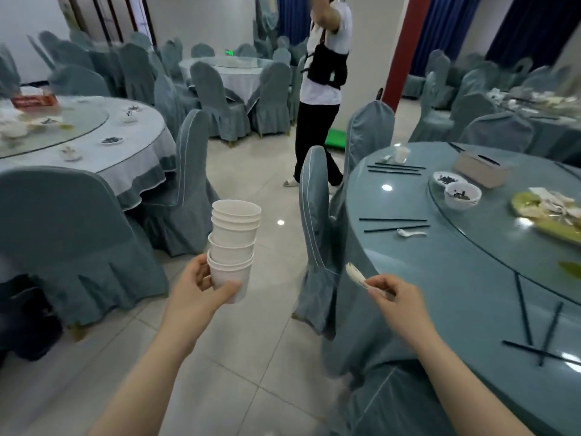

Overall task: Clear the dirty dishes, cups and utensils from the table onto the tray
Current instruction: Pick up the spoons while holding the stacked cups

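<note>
My left hand is wrapped around the bottom cup of a tall stack of white paper cups, thumb in front, fingers behind. The stack hangs over the tiled floor, left of the round table with the blue-grey glossy top. Its long axis runs roughly upright, open mouths up, but the upper cups lean to the right and sit unevenly in one another. That lean is my main worry: I hold only the lowest cup, so a quick turn or a knock against the blue-grey covered chair just to the right could, I judge, tip the top ones off.

My right hand pinches white ceramic soup spoons by the handles between thumb and fingertips; how many I cannot tell. They point up and to the left, bowls away from me, near the table's near-left edge. A light pinch on smooth ceramic may let one slide out.

Black chopsticks, another white spoon and small white bowls still lie on the table. I see no tray.
</note>
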Tool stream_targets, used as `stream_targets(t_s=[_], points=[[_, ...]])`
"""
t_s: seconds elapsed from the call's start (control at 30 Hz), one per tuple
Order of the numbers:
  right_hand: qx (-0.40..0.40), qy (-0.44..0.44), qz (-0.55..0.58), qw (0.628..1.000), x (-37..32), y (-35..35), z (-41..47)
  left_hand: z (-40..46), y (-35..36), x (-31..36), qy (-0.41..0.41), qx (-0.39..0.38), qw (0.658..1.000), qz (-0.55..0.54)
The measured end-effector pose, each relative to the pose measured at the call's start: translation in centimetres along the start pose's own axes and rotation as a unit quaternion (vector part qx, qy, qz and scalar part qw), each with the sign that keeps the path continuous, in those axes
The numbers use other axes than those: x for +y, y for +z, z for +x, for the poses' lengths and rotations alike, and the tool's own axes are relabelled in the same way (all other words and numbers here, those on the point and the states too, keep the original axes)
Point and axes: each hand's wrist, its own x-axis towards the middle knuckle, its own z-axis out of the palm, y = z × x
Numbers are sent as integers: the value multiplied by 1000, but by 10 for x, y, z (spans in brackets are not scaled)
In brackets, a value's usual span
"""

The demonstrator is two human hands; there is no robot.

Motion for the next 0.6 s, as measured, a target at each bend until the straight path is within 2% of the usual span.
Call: stream_targets(t_s=[0.23, 0.33, 0.43, 0.6], points=[[43, 72, 26, 996, 23, 21, 110, 138, 24, 32, 38, -43, 997, 54], [61, 90, 31, 994, 27, 22, 150, 190, 57, 46, 70, -65, 994, 55], [81, 112, 25, 990, 34, 16, 173, 229, 98, 47, 68, -111, 991, 39], [75, 139, -66, 985, 57, -5, 197, 294, 177, 29, 37, -205, 978, 4]])
